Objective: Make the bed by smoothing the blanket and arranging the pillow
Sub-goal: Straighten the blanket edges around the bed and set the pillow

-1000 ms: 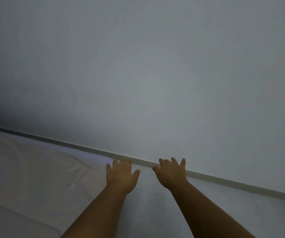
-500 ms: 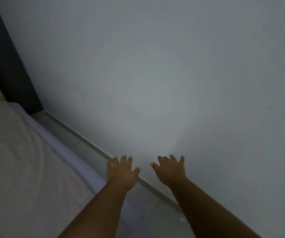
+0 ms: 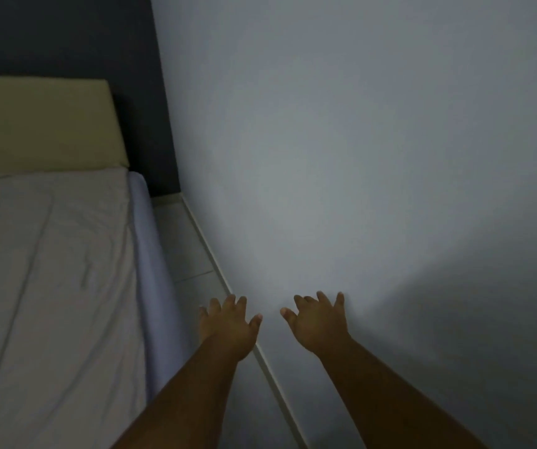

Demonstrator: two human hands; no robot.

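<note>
The bed fills the left side, covered by a pale, slightly creased blanket (image 3: 50, 270) with a bluish-white sheet edge (image 3: 150, 270) hanging down its right side. A beige headboard (image 3: 40, 124) stands at the bed's far end. No pillow is in view. My left hand (image 3: 228, 325) is stretched out with fingers spread, over the floor strip beside the bed, touching nothing. My right hand (image 3: 319, 322) is also spread and empty, held out in front of the wall.
A plain white wall (image 3: 358, 157) fills the right half, with a light skirting board (image 3: 209, 251) along its base. A narrow strip of tiled floor (image 3: 179, 241) runs between bed and wall. A dark wall panel (image 3: 66, 34) rises behind the headboard.
The view has swung left and towards the head of the bed, bringing the headboard and dark panel into sight. Both hands stay outstretched and spread, now off the bed over the floor gap.
</note>
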